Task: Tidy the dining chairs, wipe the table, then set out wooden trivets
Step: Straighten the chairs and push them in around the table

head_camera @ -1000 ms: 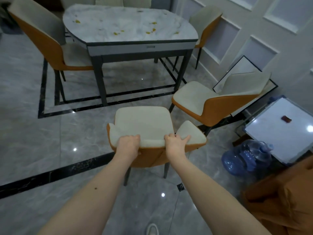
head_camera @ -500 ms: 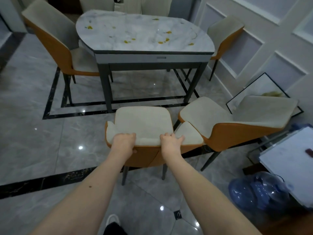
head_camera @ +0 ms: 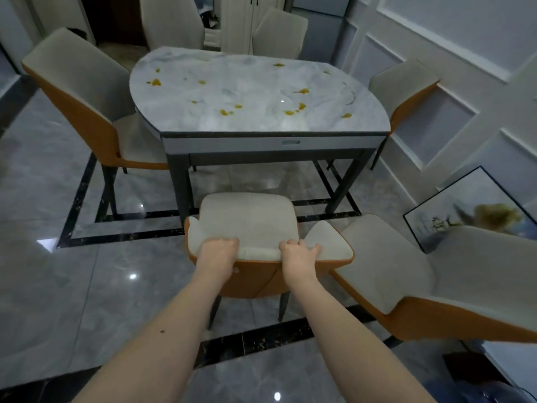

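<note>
Six cream-and-orange upholstered chairs (head_camera: 250, 225) ring one marble-topped surface (head_camera: 255, 94); left hand (head_camera: 216, 257) and right hand (head_camera: 299, 254) fingers grip the centre chair's backrest.

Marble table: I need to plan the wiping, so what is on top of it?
The marble table carries scattered yellow-orange spots and a thin dark curved mark. No dishes or trivets show. Nothing covers the top.

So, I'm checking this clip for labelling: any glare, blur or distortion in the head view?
Head view: dim and bluish; ceiling-light glare spots on the glossy floor; wide-angle bending at the edges; the framed picture is motion-smeared; hands on the chair stay fairly sharp.
</note>
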